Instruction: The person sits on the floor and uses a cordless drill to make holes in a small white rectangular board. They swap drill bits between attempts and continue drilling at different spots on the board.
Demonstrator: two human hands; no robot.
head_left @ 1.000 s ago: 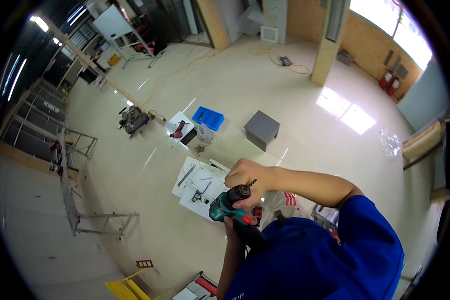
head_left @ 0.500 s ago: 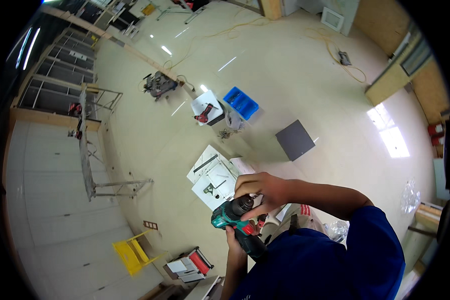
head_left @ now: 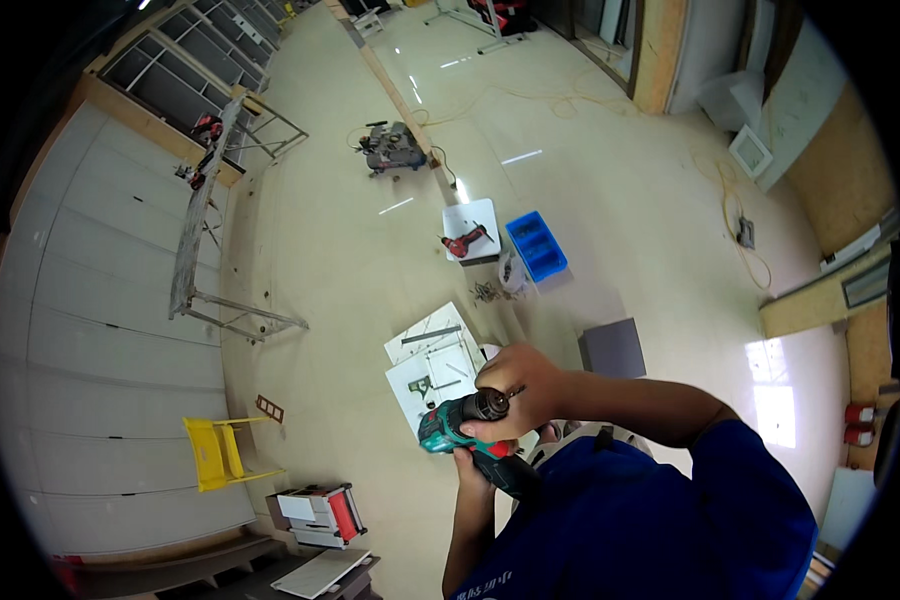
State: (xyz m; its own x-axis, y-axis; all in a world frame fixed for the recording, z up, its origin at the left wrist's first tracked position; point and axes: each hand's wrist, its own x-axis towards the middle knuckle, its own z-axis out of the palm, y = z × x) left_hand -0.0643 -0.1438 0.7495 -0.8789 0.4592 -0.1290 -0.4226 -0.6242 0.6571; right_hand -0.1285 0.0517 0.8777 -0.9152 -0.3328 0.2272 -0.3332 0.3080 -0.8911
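A teal and black cordless drill (head_left: 444, 426) is held up in front of my blue shirt, with a thin bit (head_left: 516, 391) showing at its black chuck (head_left: 488, 404). My right hand (head_left: 526, 385) is closed at the drill's front end, thumb beneath the chuck; some of its fingers are hidden. Lower down, my left hand (head_left: 473, 472) grips the drill between its body and the black battery. Beyond the drill, white panels (head_left: 432, 332) on the floor bear a green piece (head_left: 420, 388) and a dark straight strip (head_left: 431, 335).
A red drill (head_left: 463, 243) lies on a white-topped box, beside a blue divided bin (head_left: 552, 271) and a plastic bag (head_left: 511, 272). A grey box (head_left: 613, 348) stands rightward. Leftward are a yellow stool (head_left: 204, 455) and a metal trestle (head_left: 186, 262). An air compressor (head_left: 392, 148) stands farther off.
My right hand's fingers, earlier raised over the chuck, have come down and closed at the drill's front. The view has swung leftward, so the floor things appear farther right.
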